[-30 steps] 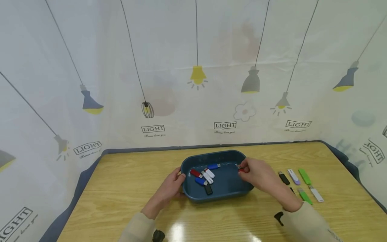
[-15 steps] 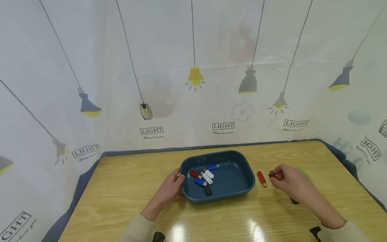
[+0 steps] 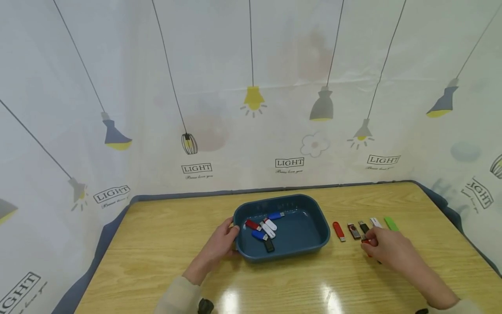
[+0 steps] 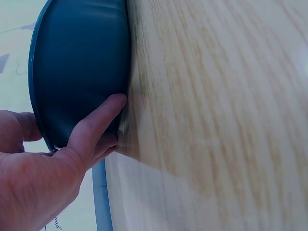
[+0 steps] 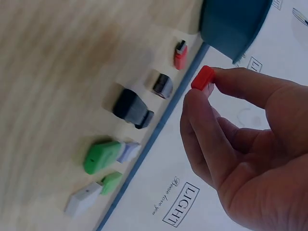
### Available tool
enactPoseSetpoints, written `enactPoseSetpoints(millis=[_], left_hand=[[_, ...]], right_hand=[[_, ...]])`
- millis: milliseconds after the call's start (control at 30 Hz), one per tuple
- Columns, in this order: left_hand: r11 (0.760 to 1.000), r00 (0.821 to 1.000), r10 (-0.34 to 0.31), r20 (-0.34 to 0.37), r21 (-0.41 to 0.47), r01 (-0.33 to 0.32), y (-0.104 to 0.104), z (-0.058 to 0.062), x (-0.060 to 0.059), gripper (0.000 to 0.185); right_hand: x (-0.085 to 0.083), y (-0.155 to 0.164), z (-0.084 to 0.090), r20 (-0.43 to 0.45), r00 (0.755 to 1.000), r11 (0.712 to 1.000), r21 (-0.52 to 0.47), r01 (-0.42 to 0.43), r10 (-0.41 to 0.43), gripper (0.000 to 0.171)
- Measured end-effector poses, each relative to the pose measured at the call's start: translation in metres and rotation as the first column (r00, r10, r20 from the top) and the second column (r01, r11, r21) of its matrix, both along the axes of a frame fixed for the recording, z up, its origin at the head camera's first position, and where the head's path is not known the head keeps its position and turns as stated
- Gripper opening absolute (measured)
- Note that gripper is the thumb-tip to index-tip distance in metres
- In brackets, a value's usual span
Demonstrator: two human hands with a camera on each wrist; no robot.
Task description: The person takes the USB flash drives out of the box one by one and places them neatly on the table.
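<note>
Meanwhile, the right hand (image 3: 386,249) pinched a red cap (image 5: 203,77) between thumb and forefinger.
Its red drive (image 3: 338,230) lay left of that grip, lengthwise away from the person; the left hand (image 3: 219,245) gripped the tray (image 3: 321,226).

Wooden table (image 3: 157,244), lamp-print curtain (image 3: 196,87), seemingly fabric

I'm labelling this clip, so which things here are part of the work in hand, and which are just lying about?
In the work:
right hand, pinching a small red piece
left hand, holding the blue tray
USB sticks in the tray
row of USB sticks on the table

Lying about:
lamp-print curtain
wooden table
</note>
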State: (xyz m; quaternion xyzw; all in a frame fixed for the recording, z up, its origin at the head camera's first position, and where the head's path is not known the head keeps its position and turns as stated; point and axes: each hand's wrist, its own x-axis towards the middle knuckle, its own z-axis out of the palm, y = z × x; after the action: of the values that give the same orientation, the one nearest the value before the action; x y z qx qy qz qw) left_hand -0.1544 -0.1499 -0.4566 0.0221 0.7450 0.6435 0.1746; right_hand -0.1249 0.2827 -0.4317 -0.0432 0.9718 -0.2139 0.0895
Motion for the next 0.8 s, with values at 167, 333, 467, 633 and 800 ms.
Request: enactPoseSetpoints(millis=[167, 333, 467, 633, 800], left_hand=[[1.0, 1.0, -0.003, -0.007, 0.004, 0.003, -0.001, -0.001, 0.0, 0.055], [1.0, 1.0, -0.005, -0.002, 0.011, 0.005, -0.001, 0.0, 0.0, 0.055], [1.0, 1.0, -0.008, -0.004, 0.018, 0.008, -0.001, 0.001, 0.0, 0.055], [1.0, 1.0, -0.007, 0.006, 0.024, 0.007, -0.001, -0.001, 0.001, 0.055], [1.0, 1.0, -0.003, 0.014, 0.013, 0.002, -0.003, -0.002, -0.001, 0.055]], right_hand=[[0.001, -0.006, -0.013, -0.041, 0.999, 0.999, 0.036, -0.012, 0.013, 0.02], [0.003, -0.014, -0.018, -0.052, 0.999, 0.998, 0.057, 0.0, 0.003, 0.017], [0.003, -0.017, -0.02, -0.051, 0.999, 0.996, 0.092, 0.007, -0.002, 0.015], [0.002, -0.019, -0.024, -0.056, 0.998, 0.987, 0.161, -0.016, 0.025, 0.025], [0.002, -0.02, -0.026, -0.067, 0.997, 0.984, 0.176, -0.031, 0.044, 0.032]])
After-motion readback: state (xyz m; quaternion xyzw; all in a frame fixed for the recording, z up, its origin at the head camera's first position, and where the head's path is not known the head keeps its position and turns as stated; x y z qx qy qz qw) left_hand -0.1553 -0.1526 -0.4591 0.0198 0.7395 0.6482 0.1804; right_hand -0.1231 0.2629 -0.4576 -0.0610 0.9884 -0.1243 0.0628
